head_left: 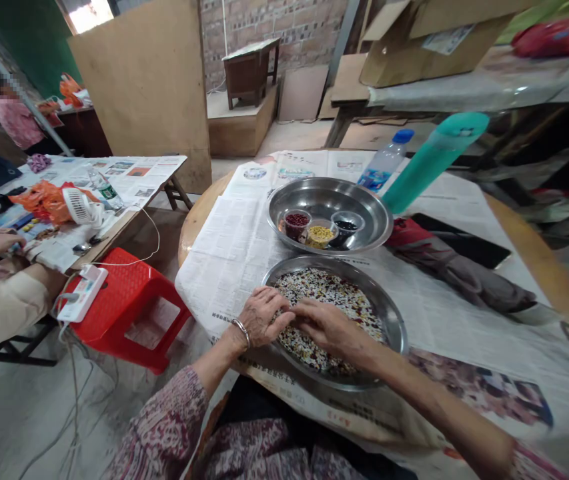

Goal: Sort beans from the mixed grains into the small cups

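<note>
Left hand (pixel 264 317), bangle (pixel 241 332) at its wrist, and right hand (pixel 331 328) meet over the left part of a steel basin (pixel 397 340) of mixed white, dark and yellow grains (pixel 337 293); fingers of both curled close together, though whether they pinch anything I cannot tell, the tips being hidden. Basin sits on a newspaper-covered round table (pixel 193 230), on the person's side. Just beyond it, a second basin (pixel 334 193) holds three clear cups: red cupful (pixel 297 225), yellow cupful (pixel 321 235), black cupful (pixel 347 225).
</note>
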Demonstrator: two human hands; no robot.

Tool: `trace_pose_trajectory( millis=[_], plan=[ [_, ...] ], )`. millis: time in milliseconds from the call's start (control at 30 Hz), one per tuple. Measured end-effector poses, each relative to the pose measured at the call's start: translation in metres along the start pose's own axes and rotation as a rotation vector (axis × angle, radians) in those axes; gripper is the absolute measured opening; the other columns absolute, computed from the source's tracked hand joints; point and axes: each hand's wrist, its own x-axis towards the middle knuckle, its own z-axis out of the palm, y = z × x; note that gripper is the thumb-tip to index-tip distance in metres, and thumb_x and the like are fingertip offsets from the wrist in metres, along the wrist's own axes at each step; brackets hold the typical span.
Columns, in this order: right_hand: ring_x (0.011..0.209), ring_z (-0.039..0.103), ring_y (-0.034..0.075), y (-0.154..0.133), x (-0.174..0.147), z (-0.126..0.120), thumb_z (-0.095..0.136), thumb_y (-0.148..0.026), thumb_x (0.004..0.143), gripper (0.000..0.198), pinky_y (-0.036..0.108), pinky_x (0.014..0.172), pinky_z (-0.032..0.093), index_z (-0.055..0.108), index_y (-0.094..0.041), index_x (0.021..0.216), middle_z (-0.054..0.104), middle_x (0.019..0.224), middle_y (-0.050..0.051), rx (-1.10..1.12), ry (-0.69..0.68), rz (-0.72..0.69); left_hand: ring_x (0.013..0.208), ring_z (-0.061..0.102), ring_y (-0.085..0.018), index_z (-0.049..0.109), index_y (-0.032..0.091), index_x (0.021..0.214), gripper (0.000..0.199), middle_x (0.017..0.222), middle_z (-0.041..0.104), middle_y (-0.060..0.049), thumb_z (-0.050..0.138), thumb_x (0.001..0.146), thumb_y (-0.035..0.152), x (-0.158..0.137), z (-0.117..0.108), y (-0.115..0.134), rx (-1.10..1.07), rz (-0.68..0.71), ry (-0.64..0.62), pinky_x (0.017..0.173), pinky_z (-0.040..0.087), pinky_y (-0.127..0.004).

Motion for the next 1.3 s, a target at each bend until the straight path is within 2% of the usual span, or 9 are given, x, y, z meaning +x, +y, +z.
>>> trace_pose_trajectory(
  millis=[133,233,400,533,767,933,1067,1200,1300],
  plan=[
    [0.098,0.057,0.023,-0.017,-0.003,0.009,0.051,-0.02,0.089,0.018,0.039,0.084,0.05,0.066,-0.022,0.099,0.065,0.105,0.009,-0.158,0.006,-0.182,0.098,0.057,-0.022,0.051,0.018,0.096,0.019,0.095,0.062,-0.008,0.043,0.095,0.035,-0.003,0.001,0.0,-0.018,-0.053,-0.007,0.097,0.044,-0.041],
    [0.102,0.055,0.027,-0.011,0.006,0.011,0.051,-0.019,0.088,0.017,0.043,0.088,0.048,0.067,-0.02,0.094,0.065,0.112,0.012,-0.304,0.061,-0.237,0.109,0.056,-0.023,0.05,0.018,0.105,0.02,0.106,0.061,-0.01,0.047,0.094,0.034,-0.003,0.0,0.002,-0.02,-0.086,-0.012,0.1,0.044,-0.042],
    [0.098,0.056,0.028,0.021,0.01,-0.004,0.046,-0.023,0.092,0.023,0.043,0.082,0.048,0.067,-0.02,0.099,0.066,0.104,0.012,-0.463,0.129,-0.055,0.114,0.056,-0.023,0.051,0.018,0.11,0.024,0.114,0.061,-0.011,0.048,0.095,0.036,-0.003,-0.001,0.003,-0.033,-0.087,0.007,0.103,0.043,-0.04],
    [0.095,0.058,0.029,0.037,-0.018,-0.022,0.047,-0.027,0.091,0.023,0.042,0.077,0.049,0.069,-0.021,0.089,0.068,0.1,0.012,-0.542,0.162,0.097,0.111,0.058,-0.021,0.054,0.018,0.107,0.023,0.109,0.064,-0.01,0.047,0.096,0.037,-0.003,0.0,0.001,-0.051,-0.055,0.032,0.103,0.043,-0.039],
    [0.096,0.063,0.025,0.009,-0.06,-0.014,0.058,-0.042,0.087,0.037,0.037,0.076,0.055,0.058,-0.026,0.12,0.063,0.107,0.01,-0.346,0.151,0.146,0.108,0.058,-0.022,0.056,0.019,0.106,0.022,0.106,0.065,-0.008,0.045,0.096,0.035,-0.001,0.0,0.001,-0.07,-0.051,0.034,0.102,0.043,-0.041],
    [0.086,0.064,0.019,-0.003,-0.028,0.005,0.045,-0.015,0.089,0.032,0.033,0.077,0.054,0.06,-0.023,0.116,0.062,0.105,0.008,-0.162,0.133,0.134,0.11,0.057,-0.022,0.057,0.018,0.107,0.021,0.107,0.065,-0.009,0.045,0.096,0.032,-0.001,0.0,0.0,-0.07,-0.028,0.051,0.102,0.043,-0.042],
    [0.091,0.061,0.019,0.008,0.003,0.0,0.037,-0.004,0.086,0.041,0.032,0.082,0.051,0.062,-0.021,0.114,0.064,0.103,0.008,-0.201,0.204,0.165,0.114,0.054,-0.023,0.055,0.018,0.11,0.022,0.11,0.062,-0.01,0.045,0.096,0.033,-0.001,-0.001,0.0,-0.083,-0.032,0.072,0.102,0.043,-0.043],
    [0.106,0.054,0.028,0.016,0.024,-0.007,0.046,-0.018,0.091,0.03,0.043,0.088,0.048,0.064,-0.021,0.114,0.063,0.116,0.013,-0.388,0.304,0.265,0.117,0.052,-0.024,0.053,0.018,0.114,0.024,0.115,0.059,-0.011,0.045,0.096,0.031,-0.001,-0.002,0.0,-0.096,-0.029,0.072,0.103,0.042,-0.044],
    [0.11,0.051,0.031,0.009,0.034,-0.003,0.053,-0.032,0.091,0.032,0.047,0.091,0.045,0.062,-0.021,0.119,0.061,0.123,0.014,-0.427,0.278,0.272,0.119,0.051,-0.024,0.051,0.018,0.116,0.025,0.119,0.057,-0.011,0.045,0.095,0.03,-0.001,-0.002,0.0,-0.1,-0.038,0.065,0.105,0.041,-0.044]
  ],
)
